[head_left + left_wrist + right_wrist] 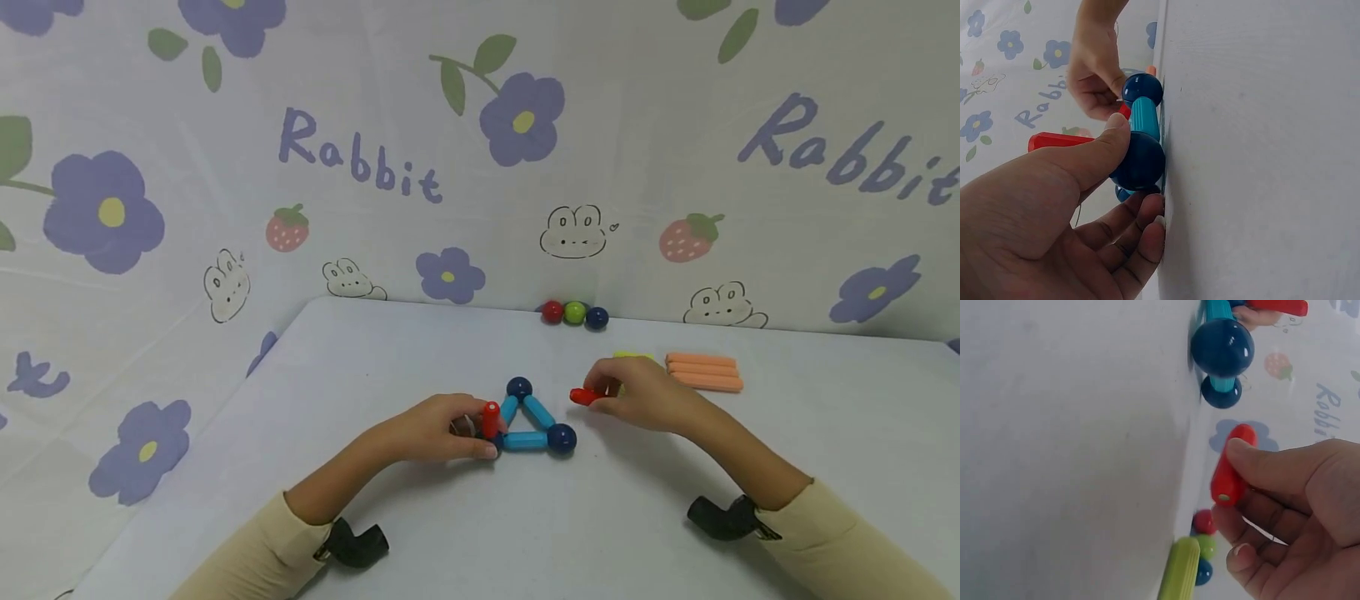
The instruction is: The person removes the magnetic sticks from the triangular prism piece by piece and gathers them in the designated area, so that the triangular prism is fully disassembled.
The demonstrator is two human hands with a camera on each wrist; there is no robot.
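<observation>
On the white table lies a triangle of light blue magnetic rods (527,441) joined by dark blue balls (562,438) at its corners. A red rod (491,419) stands upright on the left corner ball (1139,161). My left hand (442,429) grips that corner ball, thumb on one side and fingers around the other. To the right of the triangle, my right hand (641,395) pinches a second red rod (1233,465) between thumb and fingers, held apart from the triangle. The far corner ball (519,388) shows fully in the head view.
Red (552,312), green (574,312) and dark blue (597,318) balls sit in a row at the table's back edge. Several orange rods (703,372) lie side by side at the right. Yellow-green rods (1180,569) are partly hidden behind my right hand. A printed cloth hangs behind.
</observation>
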